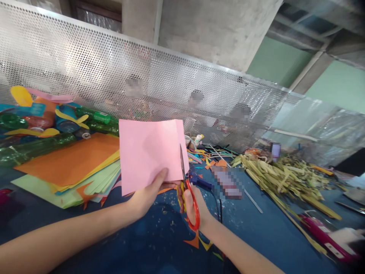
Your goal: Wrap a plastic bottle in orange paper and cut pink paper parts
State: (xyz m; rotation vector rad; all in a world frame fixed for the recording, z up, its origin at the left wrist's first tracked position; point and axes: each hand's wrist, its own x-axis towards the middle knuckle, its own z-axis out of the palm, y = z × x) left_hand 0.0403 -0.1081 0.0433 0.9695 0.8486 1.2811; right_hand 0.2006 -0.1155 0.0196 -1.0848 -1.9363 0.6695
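My left hand (151, 192) grips a pink sheet of paper (148, 152) by its lower edge, thumb on the near face and fingers behind. The sheet stands upright above the table, with a crease near its right side. In my right hand (196, 205) is a pair of scissors (194, 213) with red handles. Its blades point up and lie along the right part of the sheet, close to the crease. How far the paper is cut through, I cannot tell.
Stacked coloured paper (74, 163) and green plastic bottles (34, 148) lie at left. A glue gun (201, 182) with a cord is behind my right hand. Dried husks (279, 179) and a magenta power strip (327, 236) are at right. A perforated metal screen (99, 72) stands behind.
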